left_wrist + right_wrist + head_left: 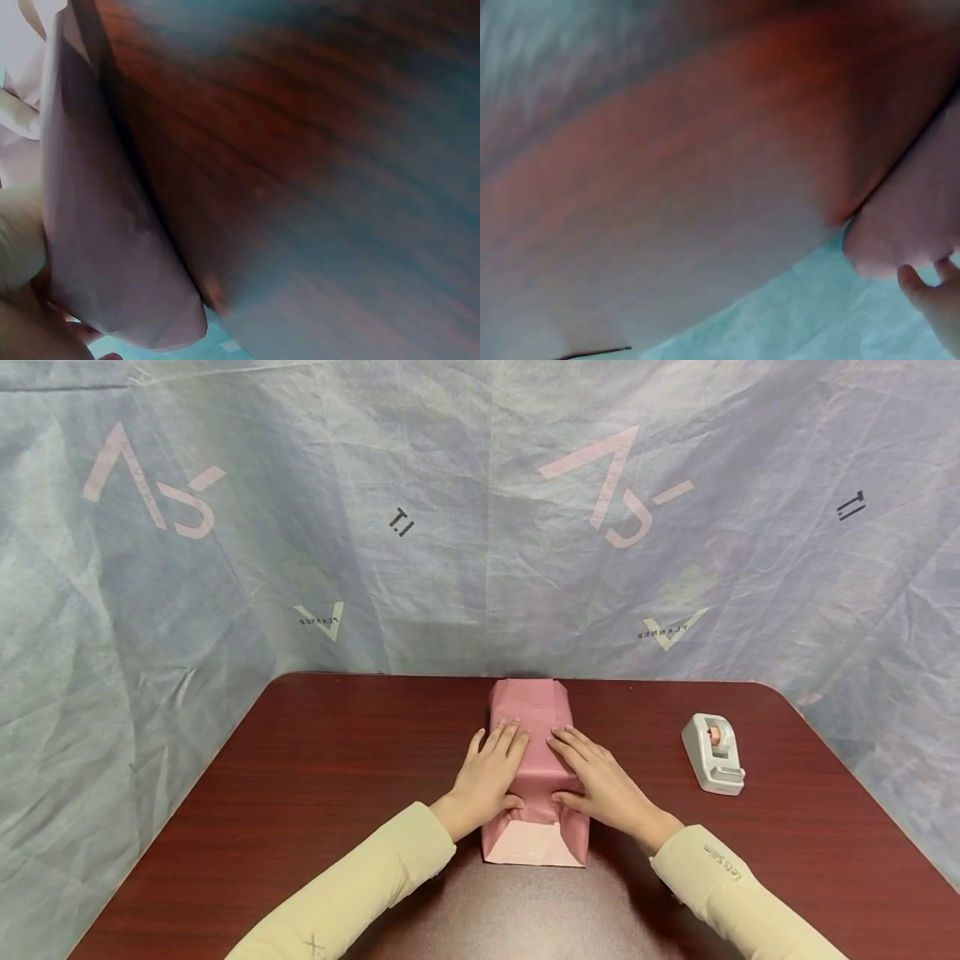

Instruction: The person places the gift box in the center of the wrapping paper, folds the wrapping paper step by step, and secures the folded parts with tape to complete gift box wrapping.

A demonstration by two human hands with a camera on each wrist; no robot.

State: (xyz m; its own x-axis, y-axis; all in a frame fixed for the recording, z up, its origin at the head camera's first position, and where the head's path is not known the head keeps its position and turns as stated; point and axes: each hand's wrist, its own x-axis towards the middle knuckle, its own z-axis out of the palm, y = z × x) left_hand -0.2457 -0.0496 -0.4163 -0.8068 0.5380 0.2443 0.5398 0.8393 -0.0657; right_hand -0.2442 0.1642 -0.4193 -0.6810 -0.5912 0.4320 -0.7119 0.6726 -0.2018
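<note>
A long box wrapped in pink paper [534, 710] lies on the table, its length pointing away from me. At its near end a paler trapezoid flap [534, 845] shows, with folded pink sides around it. My left hand [486, 779] rests along the left of the top, fingers stretched forward and thumb by the near end. The right hand [609, 783] mirrors it on the right side, fingers extended over the paper. In the left wrist view the pink side [112, 232] stands beside the hand; the right wrist view catches fingers [922, 289] at a rounded paper corner [885, 240].
To the right stands a white tape dispenser [701, 764] with a small roll in it. The dark red wooden table [360, 735] reaches back to a grey-blue printed cloth [450, 568], which hangs behind and at both sides.
</note>
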